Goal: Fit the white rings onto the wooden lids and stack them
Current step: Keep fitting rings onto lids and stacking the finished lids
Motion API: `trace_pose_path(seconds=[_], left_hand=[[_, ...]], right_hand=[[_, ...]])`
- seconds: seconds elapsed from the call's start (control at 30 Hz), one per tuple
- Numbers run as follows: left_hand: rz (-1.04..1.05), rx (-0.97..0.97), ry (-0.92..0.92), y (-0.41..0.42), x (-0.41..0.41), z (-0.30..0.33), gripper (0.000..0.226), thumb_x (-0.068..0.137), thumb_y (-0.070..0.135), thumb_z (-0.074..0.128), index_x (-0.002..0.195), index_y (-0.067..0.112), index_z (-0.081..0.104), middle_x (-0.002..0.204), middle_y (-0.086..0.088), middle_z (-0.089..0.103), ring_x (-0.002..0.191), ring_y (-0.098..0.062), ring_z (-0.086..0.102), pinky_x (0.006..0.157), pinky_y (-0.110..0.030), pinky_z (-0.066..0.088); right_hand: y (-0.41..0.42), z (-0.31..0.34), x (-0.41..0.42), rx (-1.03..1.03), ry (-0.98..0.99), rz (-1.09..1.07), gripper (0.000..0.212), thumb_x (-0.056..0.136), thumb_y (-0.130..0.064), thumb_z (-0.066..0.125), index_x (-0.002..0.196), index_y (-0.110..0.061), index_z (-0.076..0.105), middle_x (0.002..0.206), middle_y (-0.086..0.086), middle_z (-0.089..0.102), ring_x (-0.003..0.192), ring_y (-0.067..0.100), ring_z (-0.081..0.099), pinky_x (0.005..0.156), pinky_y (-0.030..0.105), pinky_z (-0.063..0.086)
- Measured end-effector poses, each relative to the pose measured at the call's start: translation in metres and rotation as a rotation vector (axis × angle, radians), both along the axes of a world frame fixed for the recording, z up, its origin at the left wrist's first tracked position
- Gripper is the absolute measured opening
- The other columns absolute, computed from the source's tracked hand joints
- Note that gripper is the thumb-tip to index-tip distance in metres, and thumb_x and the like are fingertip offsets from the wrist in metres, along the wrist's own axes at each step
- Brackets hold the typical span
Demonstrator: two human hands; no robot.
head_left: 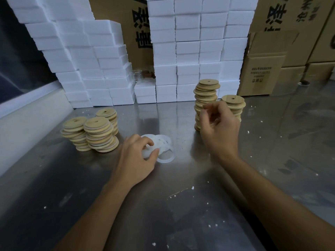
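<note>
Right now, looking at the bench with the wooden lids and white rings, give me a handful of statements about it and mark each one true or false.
1. The left hand pinches a ring from the pile of white rings. True.
2. The right hand rests flat on the steel table. False: it is raised in front of the tall lid stack, fingers curled; whether it holds anything I cannot tell.
3. Three stacks of wooden lids stand left of the rings. True.
4. The white foam blocks lie at the near edge. False: they are piled at the back.
5. The top lids have a small hole. True.
</note>
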State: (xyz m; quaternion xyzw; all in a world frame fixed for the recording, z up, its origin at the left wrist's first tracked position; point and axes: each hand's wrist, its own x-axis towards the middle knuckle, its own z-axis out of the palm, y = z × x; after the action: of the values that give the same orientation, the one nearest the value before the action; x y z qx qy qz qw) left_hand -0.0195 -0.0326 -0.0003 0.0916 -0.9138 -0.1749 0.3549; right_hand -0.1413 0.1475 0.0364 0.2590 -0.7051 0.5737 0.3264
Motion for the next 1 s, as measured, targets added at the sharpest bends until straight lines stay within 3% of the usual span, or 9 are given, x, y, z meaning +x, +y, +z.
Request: trace_pose_path(seconds=[0.17, 0.37, 0.43, 0.5, 0.6, 0.73, 0.87, 1.0], left_hand=[[0.075, -0.042, -0.119, -0.001, -0.004, -0.005, 0.031, 0.076, 0.046, 0.076, 0.095, 0.023, 0.07, 0.097, 0.006, 0.051, 0.101, -0.019, 0.05, 0.082, -0.038, 0.04], [0.06, 0.002, -0.141, -0.002, -0.004, -0.004, 0.031, 0.077, 0.044, 0.076, 0.098, 0.021, 0.07, 0.1, 0.004, 0.053, 0.102, -0.02, 0.051, 0.086, -0.043, 0.044], [0.056, 0.014, -0.142, -0.002, -0.004, -0.004, 0.032, 0.078, 0.044, 0.076, 0.098, 0.02, 0.071, 0.101, 0.003, 0.054, 0.103, -0.02, 0.051, 0.086, -0.042, 0.045], [0.056, 0.022, -0.138, -0.002, -0.004, -0.003, 0.031, 0.078, 0.043, 0.076, 0.098, 0.02, 0.071, 0.1, 0.004, 0.053, 0.102, -0.02, 0.051, 0.086, -0.042, 0.045], [0.056, 0.024, -0.134, -0.002, -0.004, -0.004, 0.03, 0.079, 0.042, 0.075, 0.098, 0.02, 0.07, 0.099, 0.005, 0.052, 0.103, -0.02, 0.051, 0.086, -0.041, 0.045], [0.057, 0.033, -0.136, -0.002, -0.004, -0.004, 0.029, 0.08, 0.041, 0.075, 0.098, 0.019, 0.07, 0.102, 0.002, 0.055, 0.103, -0.021, 0.052, 0.087, -0.043, 0.045], [0.059, 0.037, -0.132, -0.001, -0.004, -0.003, 0.033, 0.077, 0.046, 0.075, 0.097, 0.02, 0.07, 0.099, 0.006, 0.052, 0.102, -0.021, 0.052, 0.086, -0.043, 0.045], [0.039, 0.044, -0.142, -0.001, -0.002, -0.002, 0.044, 0.071, 0.059, 0.074, 0.097, 0.024, 0.069, 0.098, 0.008, 0.052, 0.101, -0.019, 0.051, 0.086, -0.042, 0.044]], right_hand=[[-0.007, 0.034, -0.014, 0.214, 0.11, -0.13, 0.02, 0.087, -0.015, 0.065, 0.106, -0.008, 0.064, 0.102, 0.005, 0.061, 0.094, 0.025, 0.054, 0.082, 0.033, 0.039], [-0.015, 0.09, -0.063, 0.653, -0.038, -0.215, 0.065, 0.09, -0.052, 0.056, 0.147, -0.026, 0.039, 0.154, 0.012, 0.034, 0.14, 0.033, 0.035, 0.113, 0.05, 0.023], [-0.018, 0.094, -0.077, 0.826, -0.16, -0.227, 0.065, 0.092, -0.057, 0.05, 0.148, -0.027, 0.038, 0.152, 0.012, 0.039, 0.139, 0.035, 0.038, 0.116, 0.057, 0.015], [-0.02, 0.092, -0.084, 0.925, -0.225, -0.23, 0.053, 0.093, -0.054, 0.049, 0.138, -0.025, 0.05, 0.136, 0.008, 0.055, 0.125, 0.033, 0.052, 0.114, 0.061, 0.012], [-0.021, 0.086, -0.088, 0.857, -0.195, -0.235, 0.041, 0.094, -0.043, 0.053, 0.13, -0.025, 0.056, 0.126, 0.007, 0.056, 0.112, 0.033, 0.057, 0.11, 0.055, 0.022], [-0.019, 0.08, -0.086, 0.763, -0.115, -0.212, 0.038, 0.094, -0.041, 0.055, 0.127, -0.022, 0.057, 0.127, 0.009, 0.056, 0.113, 0.033, 0.056, 0.108, 0.051, 0.027], [-0.019, 0.072, -0.065, 0.511, 0.081, -0.226, 0.037, 0.094, -0.042, 0.057, 0.121, -0.019, 0.06, 0.125, 0.008, 0.057, 0.111, 0.032, 0.052, 0.097, 0.042, 0.035], [-0.021, 0.053, -0.024, 0.259, 0.191, -0.016, 0.034, 0.096, -0.039, 0.059, 0.117, -0.012, 0.062, 0.114, 0.008, 0.06, 0.102, 0.024, 0.052, 0.086, 0.034, 0.043]])
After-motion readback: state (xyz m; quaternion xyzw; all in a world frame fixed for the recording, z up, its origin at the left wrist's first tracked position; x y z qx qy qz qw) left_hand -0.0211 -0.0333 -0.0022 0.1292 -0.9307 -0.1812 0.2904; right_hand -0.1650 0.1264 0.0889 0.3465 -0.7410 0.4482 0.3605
